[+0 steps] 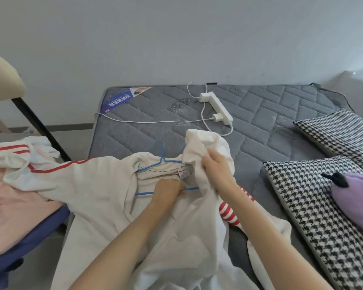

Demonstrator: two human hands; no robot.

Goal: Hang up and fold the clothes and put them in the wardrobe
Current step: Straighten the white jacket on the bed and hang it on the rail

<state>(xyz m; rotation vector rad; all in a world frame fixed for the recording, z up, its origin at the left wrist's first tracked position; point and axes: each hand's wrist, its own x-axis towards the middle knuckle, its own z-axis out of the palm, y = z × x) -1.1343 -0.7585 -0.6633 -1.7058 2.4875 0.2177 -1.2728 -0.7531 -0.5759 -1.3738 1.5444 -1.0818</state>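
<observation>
1. At the far left, a pink garment (15, 197) lies crumpled and limp. A red-striped sleeve of the white sweatshirt (88, 185) trails over it.
2. The sweatshirt, thick and fleecy, is spread on the near part of the grey quilted mattress (134, 126). A thin blue wire hanger (162, 159) sits in its neck opening, hook pointing away.
3. The left hand (168, 188) reaches into the collar at the hanger's lower bar. Its fingertips are buried in cloth, so I cannot tell whether they grip the wire.
4. The right hand (216, 166) has its fingers curled round a bunch of hood fabric and lifts it. The step probably goes best with the wire steadied and the right shoulder eased over its end without stretching the neck. Heavy cloth may slide off slim wire, so both shoulders should sit evenly.
5. Farther right lie a hard white power strip (217, 107) and two woven houndstooth cushions (314, 216). A soft purple plush toy (356, 197) rests on the nearer cushion.
</observation>
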